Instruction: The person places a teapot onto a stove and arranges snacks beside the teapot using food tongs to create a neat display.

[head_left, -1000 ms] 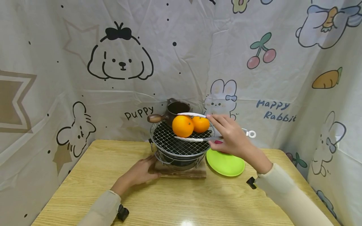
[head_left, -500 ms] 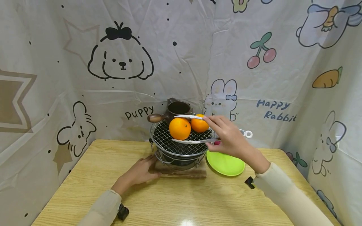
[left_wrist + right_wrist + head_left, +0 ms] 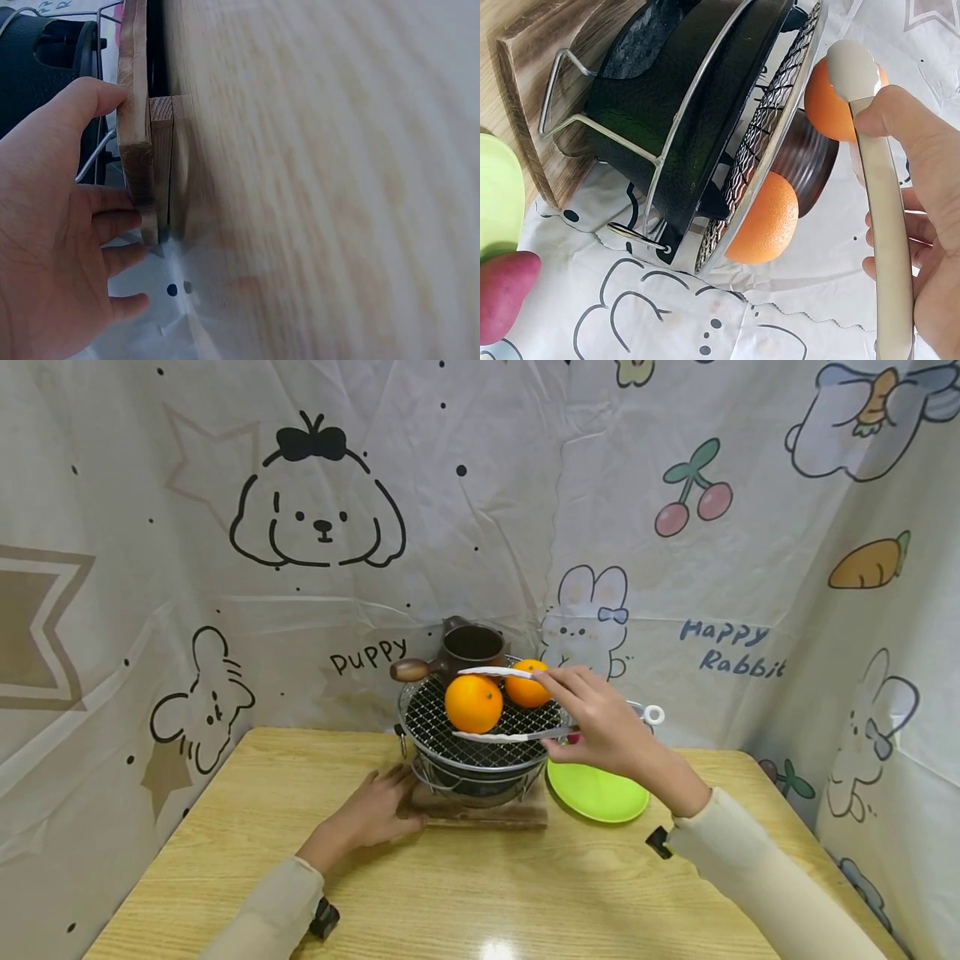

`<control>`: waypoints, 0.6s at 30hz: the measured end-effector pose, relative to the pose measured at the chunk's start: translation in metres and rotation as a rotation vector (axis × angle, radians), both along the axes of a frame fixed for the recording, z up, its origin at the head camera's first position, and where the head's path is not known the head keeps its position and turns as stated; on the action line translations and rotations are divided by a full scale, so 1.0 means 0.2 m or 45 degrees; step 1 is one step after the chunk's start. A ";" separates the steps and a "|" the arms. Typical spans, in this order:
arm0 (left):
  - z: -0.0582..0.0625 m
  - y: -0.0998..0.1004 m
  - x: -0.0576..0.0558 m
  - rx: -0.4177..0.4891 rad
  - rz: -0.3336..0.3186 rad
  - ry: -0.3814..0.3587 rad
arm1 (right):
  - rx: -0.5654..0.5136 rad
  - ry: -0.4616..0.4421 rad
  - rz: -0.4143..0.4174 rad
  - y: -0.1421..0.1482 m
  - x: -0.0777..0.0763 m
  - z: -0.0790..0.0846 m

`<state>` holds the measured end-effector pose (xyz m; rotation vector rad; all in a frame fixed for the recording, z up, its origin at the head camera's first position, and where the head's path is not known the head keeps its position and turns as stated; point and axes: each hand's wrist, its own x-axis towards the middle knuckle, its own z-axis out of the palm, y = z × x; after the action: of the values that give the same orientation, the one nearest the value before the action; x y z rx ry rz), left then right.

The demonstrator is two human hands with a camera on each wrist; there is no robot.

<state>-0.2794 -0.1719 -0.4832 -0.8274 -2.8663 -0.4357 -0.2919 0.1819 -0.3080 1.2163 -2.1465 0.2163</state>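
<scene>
My right hand (image 3: 603, 727) holds a pair of tongs (image 3: 551, 733) with white tips, seen close in the right wrist view. Its two arms lie either side of an orange (image 3: 474, 703) over the front of the wire grill rack (image 3: 427, 727); whether the orange touches the mesh, I cannot tell. Behind and to its right, a second orange (image 3: 765, 221) sits on the rack. The rack tops a dark round stove (image 3: 667, 112) on a wooden board (image 3: 487, 814). My left hand (image 3: 67, 202) grips the board's left corner, thumb on one edge and fingers at another.
A brown side-handled pot (image 3: 472, 647) stands at the back of the rack. Right of the stove, a green plate (image 3: 600, 792) carries a purple-red item (image 3: 508, 292). The wooden table (image 3: 450, 893) meets a printed cloth backdrop (image 3: 480, 527) behind.
My right hand has moved left and slightly down with the tongs and the front orange, widening the gap between the two oranges. My left hand has stayed at the board.
</scene>
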 end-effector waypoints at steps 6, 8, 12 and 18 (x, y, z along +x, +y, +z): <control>0.01 0.01 0.00 -0.041 0.023 0.059 | 0.005 -0.001 0.008 -0.01 0.00 0.00; 0.01 0.01 0.00 -0.049 0.026 0.069 | 0.005 -0.001 0.009 -0.01 0.00 0.00; 0.00 0.01 -0.01 -0.062 0.030 0.094 | 0.007 0.002 0.005 -0.01 0.00 -0.01; 0.00 0.02 -0.01 -0.056 0.034 0.096 | 0.010 0.005 -0.001 -0.01 0.00 -0.01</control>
<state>-0.2817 -0.1689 -0.4827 -0.7941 -2.8232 -0.3328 -0.2915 0.1799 -0.3101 1.2195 -2.1461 0.2054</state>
